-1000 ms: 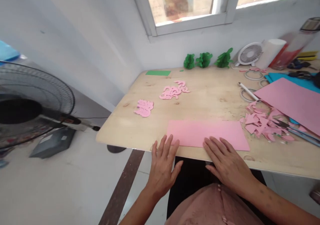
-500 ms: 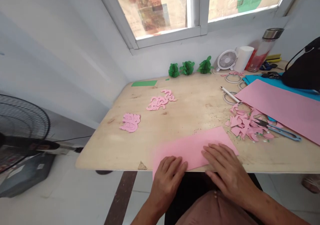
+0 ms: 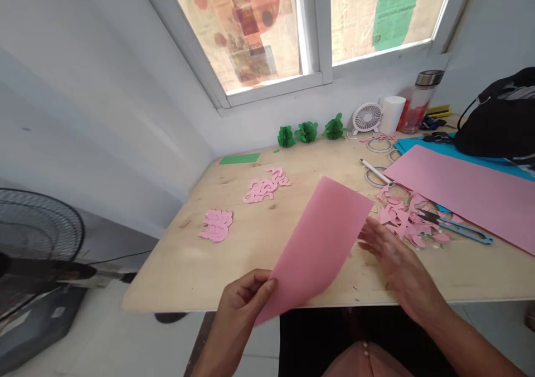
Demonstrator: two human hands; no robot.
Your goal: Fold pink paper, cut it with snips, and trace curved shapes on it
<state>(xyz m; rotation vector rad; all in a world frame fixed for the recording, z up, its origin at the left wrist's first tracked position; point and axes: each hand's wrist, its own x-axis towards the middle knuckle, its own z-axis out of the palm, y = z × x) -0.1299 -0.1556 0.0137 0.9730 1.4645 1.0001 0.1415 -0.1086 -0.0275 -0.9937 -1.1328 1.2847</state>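
Note:
My left hand [image 3: 248, 299] pinches the lower left edge of a pink paper sheet [image 3: 317, 243] between thumb and fingers. The sheet is raised and tilted over the front of the table, its far end pointing away to the right. Beside its right edge is my right hand [image 3: 395, 260], fingers stretched out and slightly blurred; whether the fingertips touch the paper I cannot tell. Pink paper scraps [image 3: 401, 215] lie just beyond the right hand, with blue-handled scissors [image 3: 463, 229] on top. Pink cut-out shapes lie in a stack [image 3: 217, 225] and a loose pile [image 3: 265, 187] on the left.
On the wooden table [image 3: 175, 276], a green paper strip [image 3: 239, 159] and green paper figures [image 3: 307, 132] line the back. A small white fan [image 3: 366, 117], a glass bottle [image 3: 420, 104], a white pen [image 3: 376, 170], a large pink sheet [image 3: 468, 196] and a black bag [image 3: 497, 120] are right. A floor fan [image 3: 37, 237] stands left.
Both hands lay flat on the pink sheet at the table's front edge. Now the left hand has lifted and turned it, while the right hand has come off to its right side. The view has shifted.

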